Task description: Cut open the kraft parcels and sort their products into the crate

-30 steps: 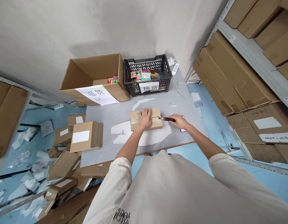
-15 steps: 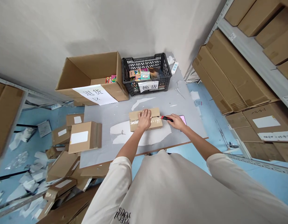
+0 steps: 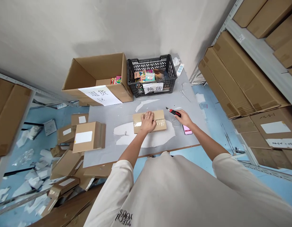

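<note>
A: Start at the left of the small taped box. What lies there?

B: Well left of the small taped box (image 3: 149, 121), a heap of cardboard parcels (image 3: 88, 137) hangs off the table (image 3: 117, 115) edge, with torn paper scraps (image 3: 30, 179) on the blue floor below them. Behind the small taped box and to its left stands a large open carton (image 3: 98, 78) with a white sheet of handwritten characters on its front.

A: And the box itself?

B: It lies flat near the front middle of the table, clear tape running across its top. The left hand (image 3: 148, 121) rests on it, palm down, fingers spread flat, pressing rather than gripping.

A: What is straight behind it?

B: A black plastic crate (image 3: 151, 75) holding small colourful packs, just beside the open carton, also labelled with a white slip.

A: Now the right side.

B: The right hand (image 3: 185, 118) is just right of the small taped box and clear of it, fingers closed around a red and black utility knife (image 3: 174, 112). The blade end points back and left, lifted away from the box. A pink phone (image 3: 187, 129) lies on the table close under that wrist. Farther right of the box, metal shelving (image 3: 252, 53) carries stacked flat cartons.
</note>
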The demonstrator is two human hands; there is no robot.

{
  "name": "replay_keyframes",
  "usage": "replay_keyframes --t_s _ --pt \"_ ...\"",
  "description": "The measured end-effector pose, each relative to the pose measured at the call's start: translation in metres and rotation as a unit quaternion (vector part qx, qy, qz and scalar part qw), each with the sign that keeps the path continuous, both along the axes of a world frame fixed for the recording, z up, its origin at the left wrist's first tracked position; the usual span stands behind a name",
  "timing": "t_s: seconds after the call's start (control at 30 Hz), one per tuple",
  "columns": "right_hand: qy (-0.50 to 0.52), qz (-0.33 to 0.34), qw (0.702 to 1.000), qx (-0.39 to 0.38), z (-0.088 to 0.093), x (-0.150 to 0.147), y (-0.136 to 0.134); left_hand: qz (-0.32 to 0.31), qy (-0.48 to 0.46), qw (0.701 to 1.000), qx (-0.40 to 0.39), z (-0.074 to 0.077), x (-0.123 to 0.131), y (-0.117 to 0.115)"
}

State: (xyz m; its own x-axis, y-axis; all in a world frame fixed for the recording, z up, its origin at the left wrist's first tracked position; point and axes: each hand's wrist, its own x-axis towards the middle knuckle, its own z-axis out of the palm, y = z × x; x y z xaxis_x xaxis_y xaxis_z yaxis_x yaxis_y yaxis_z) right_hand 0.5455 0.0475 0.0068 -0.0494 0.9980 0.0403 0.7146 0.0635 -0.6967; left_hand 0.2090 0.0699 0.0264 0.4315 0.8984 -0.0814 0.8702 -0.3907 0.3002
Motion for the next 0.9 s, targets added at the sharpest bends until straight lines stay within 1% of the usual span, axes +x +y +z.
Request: replay_keyframes --t_s 0.1,0.23,0.33,0.43,0.53,0.63,0.77,0.9 --pt "0.018 0.025 1.0 -0.007 0.006 -0.026 0.017 0.0 -0.003 1.0 -0.009 0.006 -0.016 -0.011" --pt "0.036 0.087 0.996 0.0 0.012 -0.068 0.041 0.008 0.012 1.0 -0.009 0.012 -0.051 -0.042" --pt "0.012 0.142 0.99 -0.009 0.014 -0.095 0.054 0.025 0.023 0.999 -0.012 0.01 -0.073 -0.065" --pt "-0.027 0.166 0.985 -0.04 0.015 -0.113 0.059 0.061 0.034 0.997 -0.022 0.005 -0.085 -0.075" --pt "-0.055 0.148 0.986 -0.052 0.014 -0.117 0.054 0.125 0.024 0.991 -0.03 -0.001 -0.09 -0.072" --pt "-0.062 0.133 0.987 -0.063 0.014 -0.111 0.041 0.183 -0.014 0.982 -0.051 -0.006 -0.092 -0.062" --pt "-0.05 0.12 0.988 -0.082 0.015 -0.107 0.02 0.211 -0.072 0.973 -0.061 -0.008 -0.091 -0.049" --pt "-0.013 0.099 0.988 -0.115 0.018 -0.116 0.0 0.224 -0.112 0.967 -0.053 -0.007 -0.088 -0.035"
